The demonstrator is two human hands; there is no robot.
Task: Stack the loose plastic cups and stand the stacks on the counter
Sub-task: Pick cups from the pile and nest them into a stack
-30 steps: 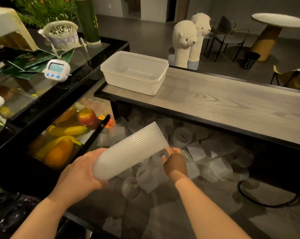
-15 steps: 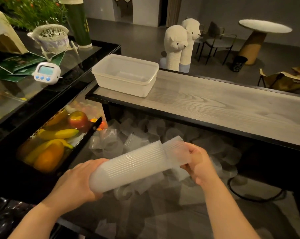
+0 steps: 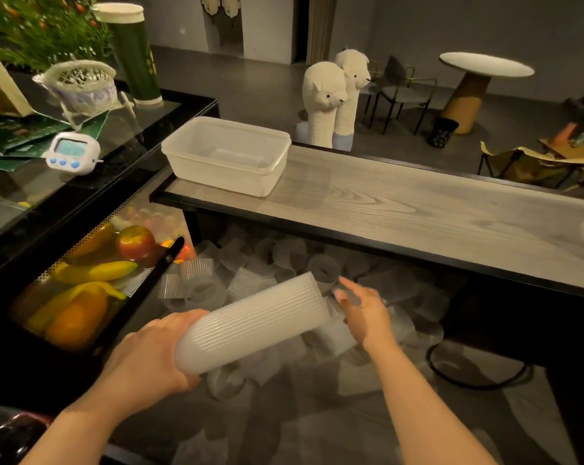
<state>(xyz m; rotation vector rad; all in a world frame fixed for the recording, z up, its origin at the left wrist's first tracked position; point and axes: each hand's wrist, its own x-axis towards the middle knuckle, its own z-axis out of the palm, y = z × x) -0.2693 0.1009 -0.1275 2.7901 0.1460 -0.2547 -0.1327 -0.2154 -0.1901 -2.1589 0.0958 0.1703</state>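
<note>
A long stack of ribbed translucent plastic cups (image 3: 253, 322) lies tilted, its closed end low on the left and its open end up on the right. My left hand (image 3: 156, 354) grips the closed end. My right hand (image 3: 362, 310) is just past the open end with its fingers spread, and I see nothing held in it. Several loose cups (image 3: 243, 280) lie scattered on the low dark surface below and behind the stack. The grey wooden counter (image 3: 418, 213) runs across above them.
A white plastic tub (image 3: 226, 156) stands on the counter's left end. To the left is a glass display case with fruit (image 3: 82, 286) and a white timer (image 3: 72, 152) on top. A black cable loop (image 3: 478, 367) lies at lower right. Two alpaca figures (image 3: 330, 102) stand behind the counter.
My right hand picked a loose cup from the pile, pushed it onto the stack's open end and has now drawn back with fingers spread. My left hand kept holding the stack.
</note>
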